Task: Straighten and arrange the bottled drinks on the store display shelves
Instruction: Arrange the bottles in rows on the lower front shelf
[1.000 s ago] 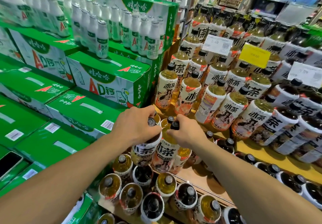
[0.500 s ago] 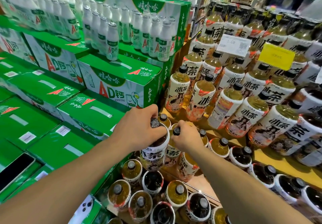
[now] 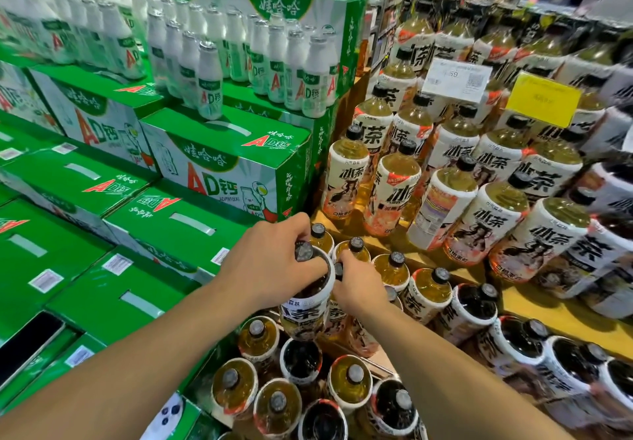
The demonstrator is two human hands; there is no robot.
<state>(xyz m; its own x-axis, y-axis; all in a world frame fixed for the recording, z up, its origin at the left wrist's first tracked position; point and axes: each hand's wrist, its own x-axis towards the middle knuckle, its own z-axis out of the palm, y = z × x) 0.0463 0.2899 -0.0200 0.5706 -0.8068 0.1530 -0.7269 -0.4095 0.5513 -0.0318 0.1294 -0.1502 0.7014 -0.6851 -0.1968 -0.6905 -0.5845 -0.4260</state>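
Observation:
Tea bottles with white labels and black caps fill stepped wooden shelves point(image 3: 534, 306). My left hand point(image 3: 274, 265) grips the shoulder of a dark tea bottle point(image 3: 305, 306) at the left end of the middle shelf. Right beside it, my right hand point(image 3: 359, 285) is closed around the neck of a yellow tea bottle point(image 3: 337, 316), whose cap is mostly hidden by my fingers. Both bottles stand upright and touch each other. More yellow bottles point(image 3: 394, 268) stand in a row just behind my hands.
Green drink cartons point(image 3: 219, 162) are stacked in steps on the left, close to my left hand, with small white bottles point(image 3: 209, 80) on top. A white price card point(image 3: 455, 76) and a yellow card point(image 3: 543, 100) stand among the upper bottles. Lower bottles point(image 3: 277, 402) crowd below.
The view has shifted left and down a little. Both hands stay closed on the same two bottles, now pressed closer together at the shelf's left end.

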